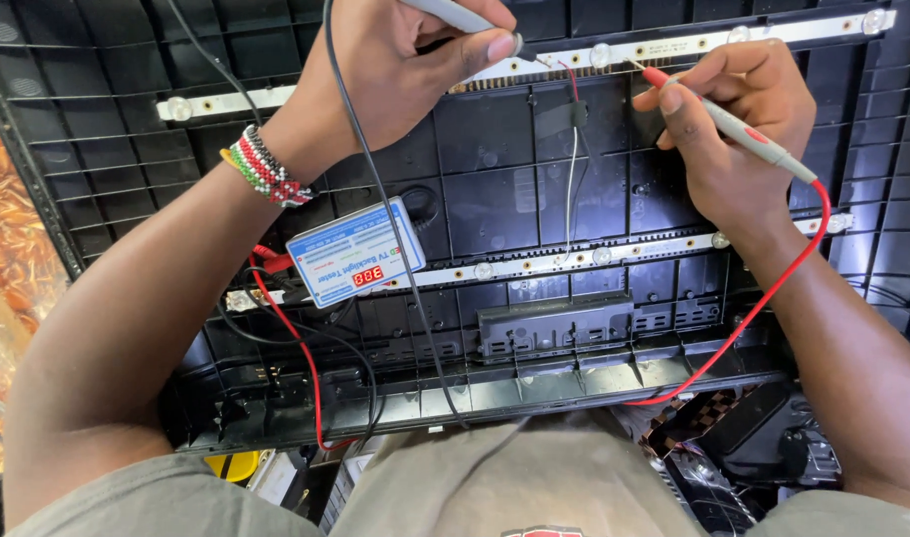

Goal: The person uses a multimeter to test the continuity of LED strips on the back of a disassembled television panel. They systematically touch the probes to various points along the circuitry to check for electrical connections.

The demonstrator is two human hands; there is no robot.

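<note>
My left hand (pixel 395 55) grips a grey test probe (pixel 465 18) with a black lead, its tip touching the upper white light strip (pixel 673 45) on a black ribbed panel (pixel 495 189). My right hand (pixel 738 129) grips a red test probe (pixel 733 124) with a red lead, its tip pressed on the same strip a little to the right. A beaded bracelet (pixel 266 167) circles my left wrist. Below my left forearm a small blue-and-white tester box (pixel 353 254) with a red digit display lies on the panel.
A second white light strip (pixel 574 259) with round lenses crosses the panel's middle. Red and black leads (pixel 311 368) loop from the tester toward the panel's near edge. An orange patterned surface (pixel 7 259) lies at the left, dark parts (pixel 743 447) at the lower right.
</note>
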